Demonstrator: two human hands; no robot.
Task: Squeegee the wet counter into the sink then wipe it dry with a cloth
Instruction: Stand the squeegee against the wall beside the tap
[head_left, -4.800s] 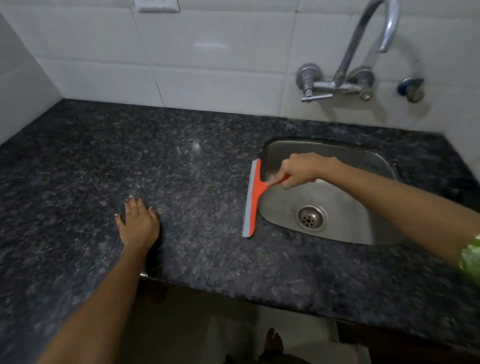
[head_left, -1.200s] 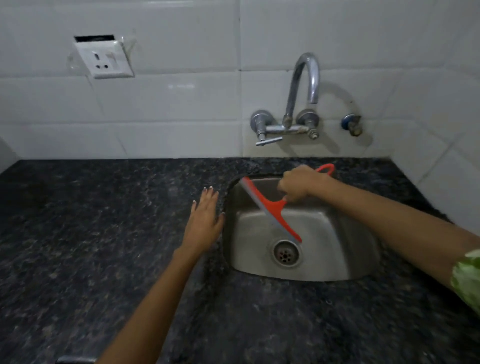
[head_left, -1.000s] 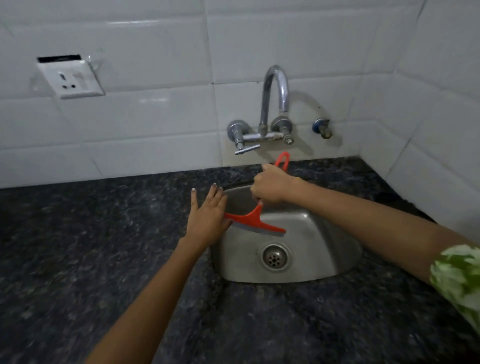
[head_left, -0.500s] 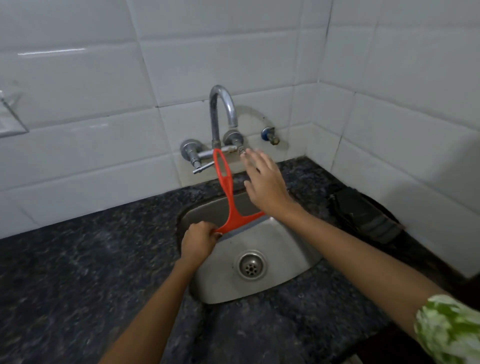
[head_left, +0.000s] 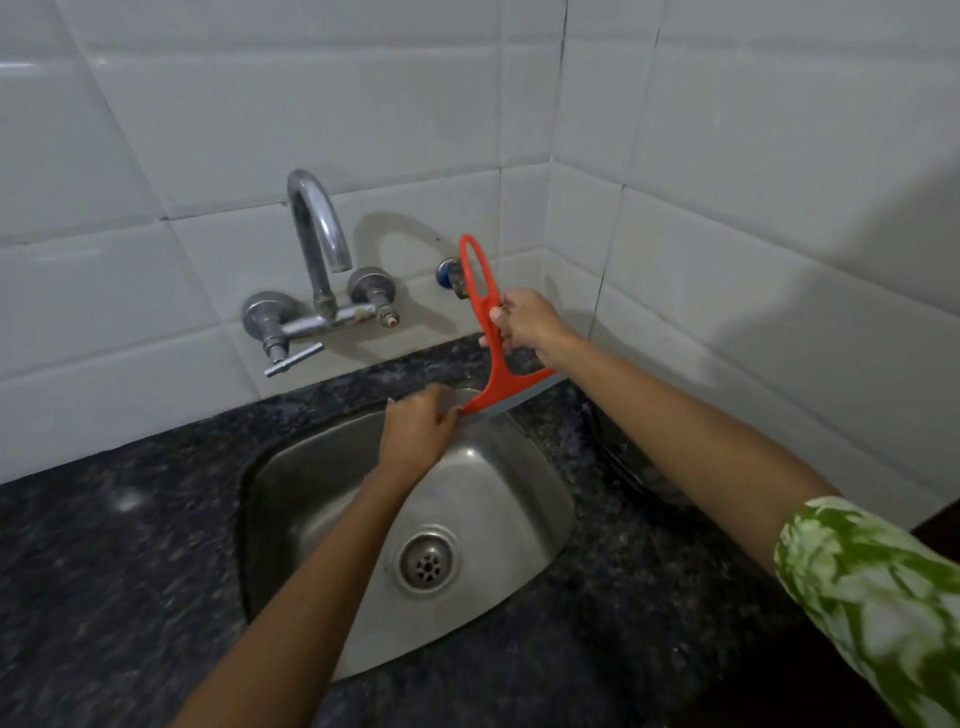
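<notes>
The red squeegee (head_left: 492, 358) stands upright at the far right corner of the steel sink (head_left: 524, 525), its grey blade low over the black granite counter (head_left: 119, 561). My right hand (head_left: 524, 325) grips the looped handle at mid-height. My left hand (head_left: 415, 428) reaches over the sink and pinches the left end of the blade. A dark cloth-like thing (head_left: 644, 467) lies on the counter right of the sink, partly hidden by my right forearm.
A chrome wall tap (head_left: 317, 280) arches over the back of the sink, and a small blue-ringed valve (head_left: 451, 275) sits just behind the squeegee handle. White tiled walls (head_left: 727, 208) meet in a corner close to the right. The drain (head_left: 428, 564) lies in the sink's middle.
The squeegee went from my right hand to my left over the sink, then moved right toward the corner. My right hand has closed on its handle again; the view swung right.
</notes>
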